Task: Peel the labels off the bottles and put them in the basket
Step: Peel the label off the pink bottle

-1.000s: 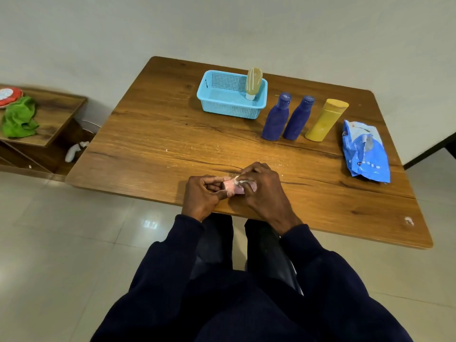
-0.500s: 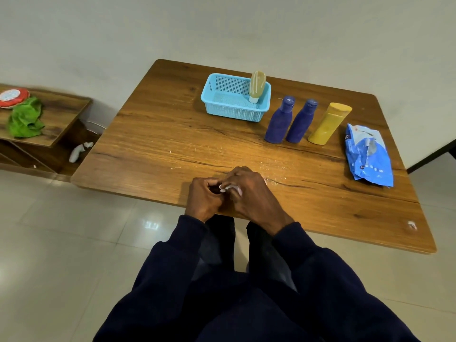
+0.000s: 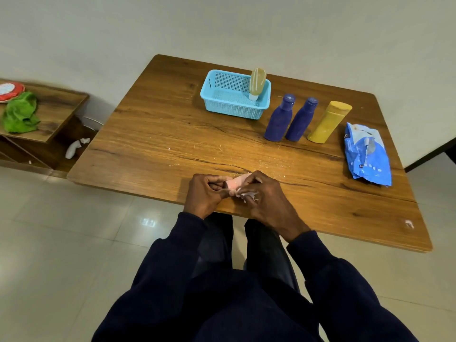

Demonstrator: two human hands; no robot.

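Pink bottle clamped in left hand grip, right hand pinching white label

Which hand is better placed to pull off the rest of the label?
Right, probably: the right hand pinches the loose white label, while the left hand grips the pink bottle, steadying it.

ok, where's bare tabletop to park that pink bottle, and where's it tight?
Widest bare patch: left half of the table, from the basket down to the left hand. Next: near right corner, below the blue pouch. Between the right hand and the purple bottles: open, but flecked with scraps. Crowded: far right, where basket, purple bottles, yellow bottle and pouch sit close.
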